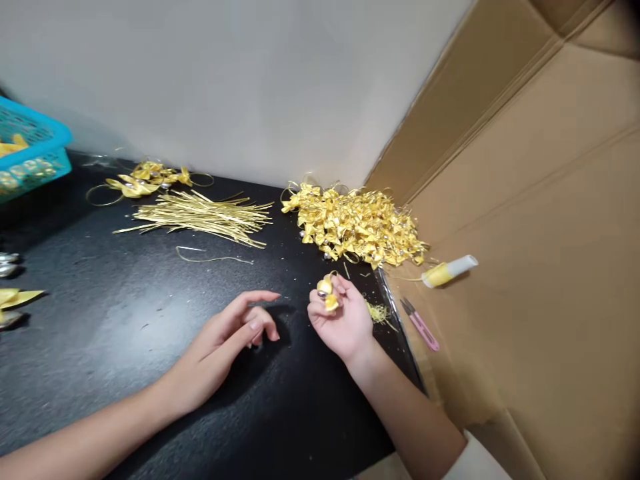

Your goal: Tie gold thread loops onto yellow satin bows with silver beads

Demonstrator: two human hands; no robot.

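Observation:
My right hand (349, 321) is turned palm up, its fingers curled round a small gold ribbon bow (331, 303) with a silver bell at its middle. To its left, my left hand (235, 343) hovers over or rests on the black table with fingers bent and apart, holding nothing. Beyond my right hand lies a big heap of gold bows (357, 223) with silver bells. A bundle of gold ties (200, 217) lies further left. Between it and my left hand is a needle (191, 249) beside a thin thread (220, 259).
A blue basket (55, 137) with gold pieces stands at the far left. Several finished-looking bows (145, 180) lie near the wall. On cardboard at the right are a thread spool (449, 271) and pink thread snips (421, 325). Thread scraps (380, 313) lie by the table edge.

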